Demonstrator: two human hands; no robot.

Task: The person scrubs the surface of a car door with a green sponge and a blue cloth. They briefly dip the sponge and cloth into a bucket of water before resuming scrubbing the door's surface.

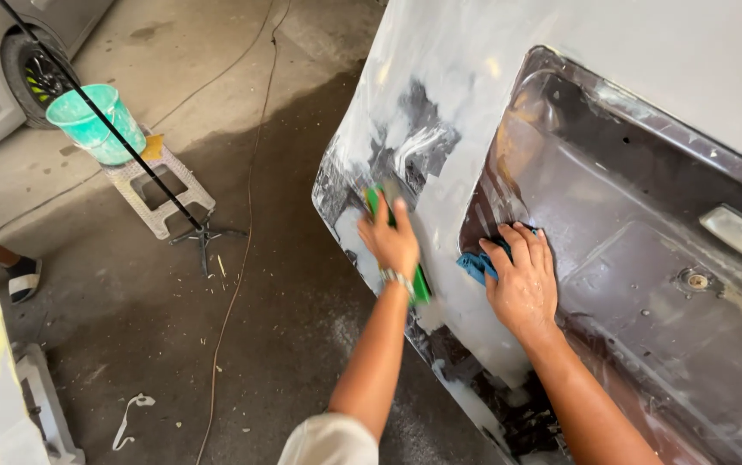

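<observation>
Green sanding block [421, 282] lies flat under the left hand [391, 241], fingers closed over its top so its face stays pressed to the grey, filler-patched car panel [440, 95] beside the dark recess [638, 258]. Right hand [521, 288] rests at the recess edge, fingers curled on a blue cloth [474, 265], seemingly bracing there. Off on the wet concrete floor [285, 284] a teal bucket [95, 125] sits raised on a white plastic stool [160, 194], near a black stand [203, 232]
</observation>
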